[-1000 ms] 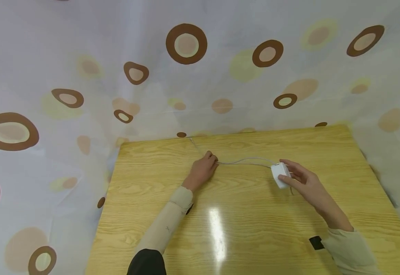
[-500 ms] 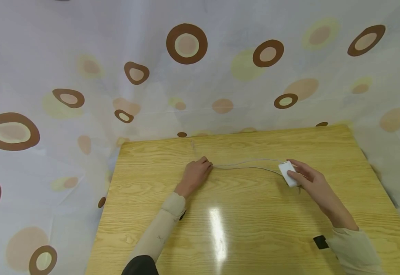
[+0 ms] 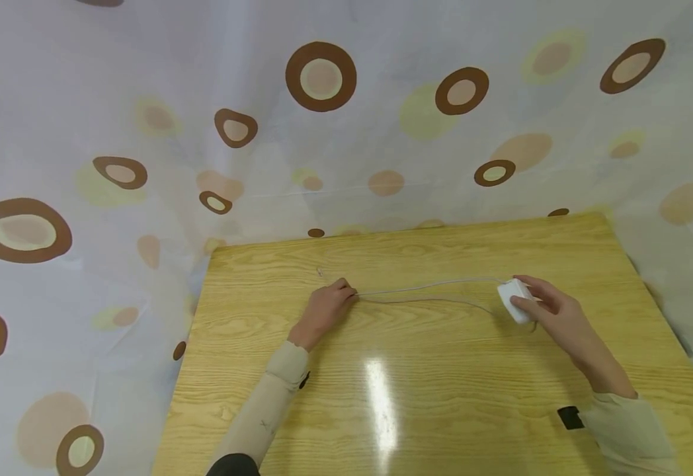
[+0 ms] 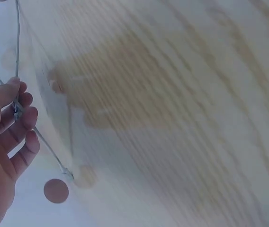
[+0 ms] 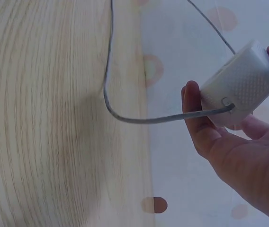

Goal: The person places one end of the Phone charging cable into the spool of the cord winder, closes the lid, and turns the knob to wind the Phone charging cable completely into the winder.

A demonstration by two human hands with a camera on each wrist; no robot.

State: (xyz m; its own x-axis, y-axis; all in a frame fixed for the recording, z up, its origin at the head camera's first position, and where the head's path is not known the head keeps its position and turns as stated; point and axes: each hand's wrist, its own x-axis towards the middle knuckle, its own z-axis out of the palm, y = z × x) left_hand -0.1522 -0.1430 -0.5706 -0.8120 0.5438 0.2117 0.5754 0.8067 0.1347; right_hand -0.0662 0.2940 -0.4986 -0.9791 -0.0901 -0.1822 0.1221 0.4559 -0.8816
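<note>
In the head view my left hand (image 3: pixel 325 311) pinches a thin grey-white cord (image 3: pixel 436 284) over the left part of the table. The left wrist view shows the cord (image 4: pixel 17 45) passing between thumb and fingers, with a knotted end (image 4: pixel 67 173) hanging beyond them. At the right, my right hand (image 3: pixel 561 324) grips a small white box (image 3: pixel 513 301) by its sides, raised above the wood. Two strands run from the box to my left hand. One strand enters a hole in the dimpled face of the box (image 5: pixel 248 80), seen in the right wrist view.
A wooden table (image 3: pixel 465 396) with a bright light reflection lies under both hands. White cloth (image 3: pixel 382 152) with brown and yellow spots hangs behind it and at both sides.
My left hand has moved left and slightly toward me, while my right hand has moved right with the box. The strands between them have lengthened and spread, and the loose end has come away from the back edge.
</note>
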